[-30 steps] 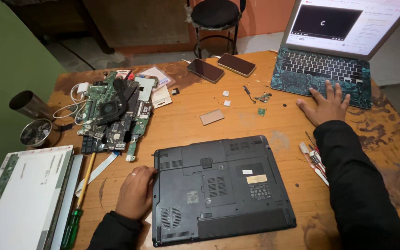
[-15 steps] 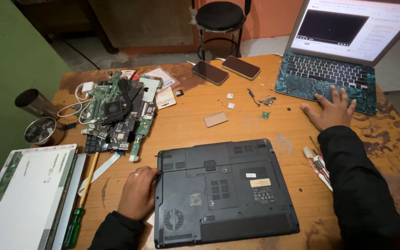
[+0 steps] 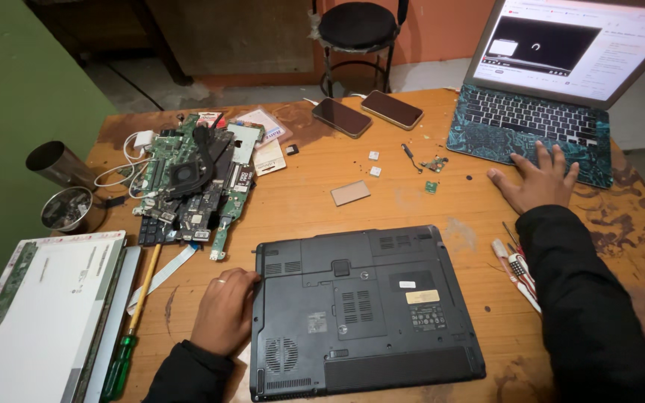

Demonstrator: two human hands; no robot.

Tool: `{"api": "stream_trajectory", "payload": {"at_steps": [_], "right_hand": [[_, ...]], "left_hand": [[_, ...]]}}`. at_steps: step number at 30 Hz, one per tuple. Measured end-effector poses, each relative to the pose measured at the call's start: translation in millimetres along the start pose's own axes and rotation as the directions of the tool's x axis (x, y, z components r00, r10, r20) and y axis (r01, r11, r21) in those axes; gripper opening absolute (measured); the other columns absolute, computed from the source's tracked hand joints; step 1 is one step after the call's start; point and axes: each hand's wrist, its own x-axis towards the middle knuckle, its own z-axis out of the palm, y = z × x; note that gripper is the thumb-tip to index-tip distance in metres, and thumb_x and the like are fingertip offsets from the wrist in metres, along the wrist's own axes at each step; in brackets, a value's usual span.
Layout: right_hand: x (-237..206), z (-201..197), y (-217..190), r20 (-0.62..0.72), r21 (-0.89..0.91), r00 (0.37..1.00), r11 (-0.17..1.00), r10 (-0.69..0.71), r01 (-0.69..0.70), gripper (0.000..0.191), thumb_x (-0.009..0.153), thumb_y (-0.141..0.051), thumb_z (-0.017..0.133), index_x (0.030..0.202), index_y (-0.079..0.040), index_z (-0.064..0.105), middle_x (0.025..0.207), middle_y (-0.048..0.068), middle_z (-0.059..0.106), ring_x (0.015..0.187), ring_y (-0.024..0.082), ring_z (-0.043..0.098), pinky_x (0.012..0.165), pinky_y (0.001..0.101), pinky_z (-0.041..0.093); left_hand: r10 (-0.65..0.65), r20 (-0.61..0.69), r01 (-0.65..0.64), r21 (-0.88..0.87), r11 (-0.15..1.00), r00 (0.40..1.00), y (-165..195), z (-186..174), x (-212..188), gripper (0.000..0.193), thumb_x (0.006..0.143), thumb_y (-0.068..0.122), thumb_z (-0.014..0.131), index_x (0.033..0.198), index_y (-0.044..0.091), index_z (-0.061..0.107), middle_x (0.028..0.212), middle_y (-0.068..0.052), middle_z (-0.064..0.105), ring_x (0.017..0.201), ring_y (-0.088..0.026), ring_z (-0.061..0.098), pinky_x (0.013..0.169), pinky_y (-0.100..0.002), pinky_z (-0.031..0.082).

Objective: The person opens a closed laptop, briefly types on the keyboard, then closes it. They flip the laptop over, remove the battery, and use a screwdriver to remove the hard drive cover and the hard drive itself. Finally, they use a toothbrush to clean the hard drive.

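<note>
A black laptop (image 3: 363, 306) lies upside down on the wooden table (image 3: 412, 201) in front of me. My left hand (image 3: 224, 310) rests flat against its left edge, fingers curled onto the casing. My right hand (image 3: 535, 179) lies with spread fingers on the palm rest of an open laptop (image 3: 554, 97) at the far right, whose screen is lit. That hand holds nothing.
A pile of green circuit boards (image 3: 192, 183) sits at the left, with two metal cups (image 3: 61, 186) beyond. A bare screen panel (image 3: 39, 306) and a green-handled screwdriver (image 3: 132, 328) lie at the near left. Two phones (image 3: 367, 112), small screws and several small screwdrivers (image 3: 516, 269) are scattered about. A stool (image 3: 356, 37) stands behind.
The view has shifted slightly downward and closer. Both hands stay where they were, the left at the black laptop's edge and the right on the open laptop.
</note>
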Motion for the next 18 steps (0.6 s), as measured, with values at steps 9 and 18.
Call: {"api": "stream_trajectory", "payload": {"at_steps": [9, 18], "right_hand": [[0.9, 1.7, -4.7, -0.011, 0.034, 1.000, 0.999, 0.007, -0.006, 0.097, 0.083, -0.084, 0.053, 0.156, -0.021, 0.046, 0.166, 0.020, 0.028, 0.157, 0.039, 0.013, 0.119, 0.0690, 0.005], [-0.5, 6.1, -3.6, 0.011, 0.023, 0.999, 0.999, 0.031, -0.032, 0.093, 0.083, -0.084, 0.054, 0.151, -0.020, 0.052, 0.166, 0.018, 0.029, 0.158, 0.037, 0.012, 0.120, 0.0680, 0.004]], "left_hand": [[0.015, -0.005, -0.015, 0.022, 1.000, 1.000, -3.7, 1.4, -2.6, 0.030, 0.079, -0.004, 0.062, 0.108, 0.002, 0.062, 0.099, -0.015, 0.066, 0.098, -0.036, 0.061, 0.082, -0.046, 0.046], [0.006, 0.001, -0.006, 0.027, 1.000, 1.000, -6.3, 0.4, -5.1, 0.038, 0.074, -0.011, 0.055, 0.109, 0.001, 0.063, 0.101, -0.015, 0.066, 0.099, -0.036, 0.061, 0.083, -0.044, 0.046]]}}
